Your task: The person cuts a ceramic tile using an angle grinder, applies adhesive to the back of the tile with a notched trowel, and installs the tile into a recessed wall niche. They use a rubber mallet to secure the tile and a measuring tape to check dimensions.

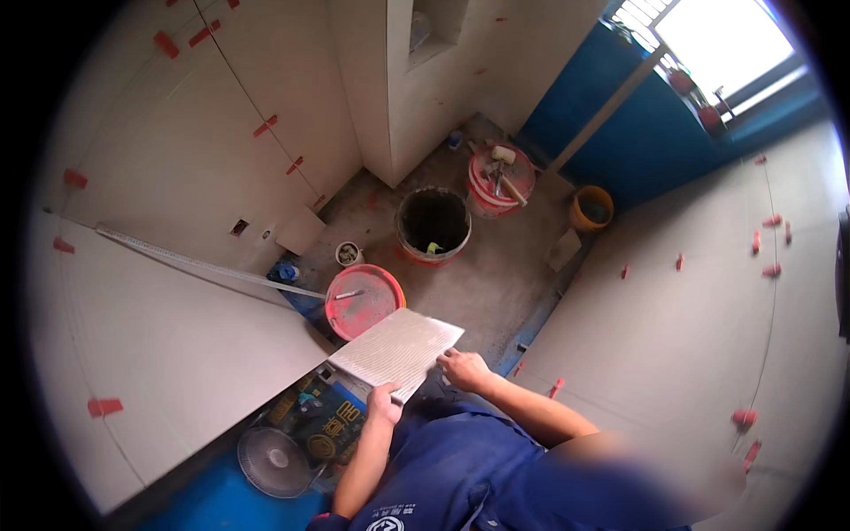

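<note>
A rectangular tile (pixel 400 347) is held in front of my body, its upper face coated with pale, ridged adhesive. The fingers of my left hand (pixel 383 405) are closed round its near edge, thumb on top. At the right-hand edge my right hand (pixel 464 368) grips the same tile, its fingers bent against the side. Just beyond the tile stands a bucket with a red, mortar-smeared lid (pixel 359 305), and a small tool with a metallic-looking handle (pixel 349 295) lies on that lid.
A dark mortar bucket (pixel 428 257) stands farther off, beside a red lidded bucket (pixel 485 196) carrying a mallet (pixel 504 157). An orange bucket (pixel 580 212) is at right. A long straightedge (pixel 208 265) crosses the left wall. Red clips (pixel 104 407) dot the tiled walls. A fan (pixel 274 460) sits lower left.
</note>
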Demonstrator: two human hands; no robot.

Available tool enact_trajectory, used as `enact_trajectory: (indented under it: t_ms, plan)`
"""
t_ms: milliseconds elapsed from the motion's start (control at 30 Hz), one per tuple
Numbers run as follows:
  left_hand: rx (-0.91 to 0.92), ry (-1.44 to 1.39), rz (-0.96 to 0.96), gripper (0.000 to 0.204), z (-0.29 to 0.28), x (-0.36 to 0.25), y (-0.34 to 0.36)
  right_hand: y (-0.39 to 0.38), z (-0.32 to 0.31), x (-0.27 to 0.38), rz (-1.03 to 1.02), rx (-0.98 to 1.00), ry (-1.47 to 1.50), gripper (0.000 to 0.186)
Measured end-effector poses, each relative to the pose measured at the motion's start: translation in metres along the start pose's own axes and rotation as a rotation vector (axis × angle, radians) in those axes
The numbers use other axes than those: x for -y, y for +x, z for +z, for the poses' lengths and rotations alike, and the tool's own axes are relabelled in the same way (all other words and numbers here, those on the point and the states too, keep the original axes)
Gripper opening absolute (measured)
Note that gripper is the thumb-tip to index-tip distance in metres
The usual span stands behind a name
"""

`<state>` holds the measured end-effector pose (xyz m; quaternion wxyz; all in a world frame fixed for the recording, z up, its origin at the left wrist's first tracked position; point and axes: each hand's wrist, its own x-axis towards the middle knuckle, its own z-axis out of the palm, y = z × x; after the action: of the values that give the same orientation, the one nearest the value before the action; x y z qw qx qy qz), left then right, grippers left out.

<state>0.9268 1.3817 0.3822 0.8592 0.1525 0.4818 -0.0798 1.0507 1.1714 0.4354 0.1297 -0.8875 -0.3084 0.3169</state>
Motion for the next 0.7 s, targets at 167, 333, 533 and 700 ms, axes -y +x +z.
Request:
enact_trajectory:
  t_ms: [167, 333, 533, 700]
  plan:
    - [-0.067, -0.061, 0.167, 0.057, 0.008, -0.041, 0.049, 0.041, -0.033, -0.081, 0.257, 0.192, 0.272, 0.036]
    - [-0.120, -0.154, 0.313, 0.065, 0.036, -0.057, 0.068, 0.151, -0.054, -0.173, 0.325, 0.091, 0.327, 0.028]
    - [-0.173, -0.268, 0.534, 0.071, 0.011, -0.021, 0.173, 0.360, -0.045, -0.283, 0.296, 0.143, 0.209, 0.027]
    - [-0.436, -0.319, 0.475, 0.077, -0.046, 0.026, 0.243, 0.477, 0.005, -0.323, 0.001, 0.205, -0.417, 0.037]
